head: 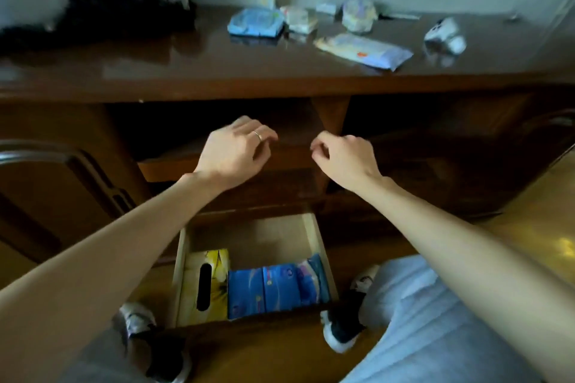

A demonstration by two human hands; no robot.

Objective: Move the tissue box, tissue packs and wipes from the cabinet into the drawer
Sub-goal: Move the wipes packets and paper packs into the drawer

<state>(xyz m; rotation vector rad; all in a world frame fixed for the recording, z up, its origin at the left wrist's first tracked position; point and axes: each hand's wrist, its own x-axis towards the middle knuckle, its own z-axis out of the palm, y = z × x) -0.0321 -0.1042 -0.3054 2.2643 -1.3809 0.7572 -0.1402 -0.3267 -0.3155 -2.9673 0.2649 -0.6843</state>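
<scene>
We take the open drawer (258,236) as our reference. Inside it, a yellow tissue box (207,284) lies against the left wall, slot up, and a row of blue tissue packs (277,286) stands on edge to its right, filling the front half up to the right wall. We judge this upright packing deliberate, to save floor space. The rear half of the drawer floor is bare and offers the remaining room.

Above the drawer, both hands hang in front of the dark open shelf (217,127). The left hand (236,152), ring on one finger, is loosely curled and carries nothing. The right hand (342,158) has its fingers drawn in close, and we see nothing in it. We read them as between loads, raised for the next item.

Higher still, on the cabinet top (186,71), a blue wipes pack (256,22) and a long pale wipes pack (364,50) lie flat, well back from the front edge, among small items too blurred to name. We judge these two still due for the drawer.

Clearance: the cabinet top overhangs the shelf, so the hands must rise past its front edge. The person's knees and shoes flank the drawer front, which narrows the path down.
</scene>
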